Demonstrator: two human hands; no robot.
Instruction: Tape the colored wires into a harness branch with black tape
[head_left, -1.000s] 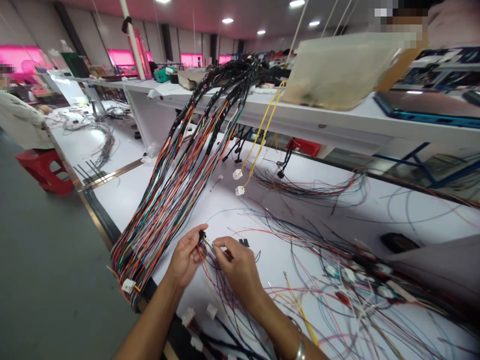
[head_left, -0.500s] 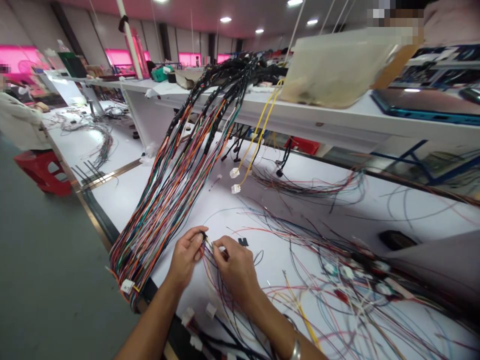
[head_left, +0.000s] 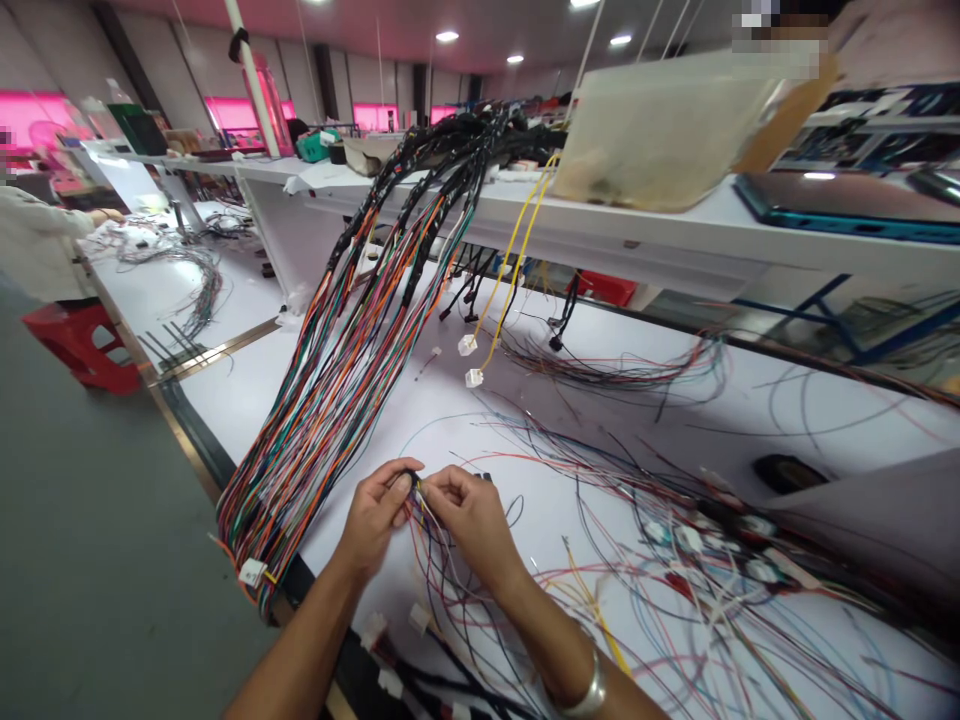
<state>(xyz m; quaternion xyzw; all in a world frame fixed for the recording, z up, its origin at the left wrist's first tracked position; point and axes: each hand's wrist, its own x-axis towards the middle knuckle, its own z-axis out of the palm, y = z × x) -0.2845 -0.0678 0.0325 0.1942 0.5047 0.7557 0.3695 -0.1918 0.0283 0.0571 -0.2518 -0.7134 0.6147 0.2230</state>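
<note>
Between the thumb and fingers of my left hand point(head_left: 379, 508) is a small black connector point(head_left: 412, 477), with several thin wires point(head_left: 426, 530) trailing down from it. My right hand point(head_left: 466, 510) is closed in a pinch right beside the connector, on a thin wire at its wire side; the fingertips hide the wire's end. Just behind my right hand, a small black piece point(head_left: 481, 477) lies partly covered on the white table point(head_left: 360, 480). Left of my hands hangs a thick bundle of coloured wires point(head_left: 322, 390), a white connector point(head_left: 253, 572) at its lower end.
A shelf point(head_left: 600, 225) crosses above the table, bearing a cloudy plastic bin point(head_left: 660, 130). Two yellow wires with white connectors point(head_left: 474, 378) dangle from it. Loose wires point(head_left: 720, 600) spread over the right side. At far left, a person in a light top point(head_left: 37, 245) stands by a red stool point(head_left: 82, 345).
My right hand has moved slightly left and up, closer to the connector in my left hand. The view has shifted a little. The far person's arm now reaches over their table.
</note>
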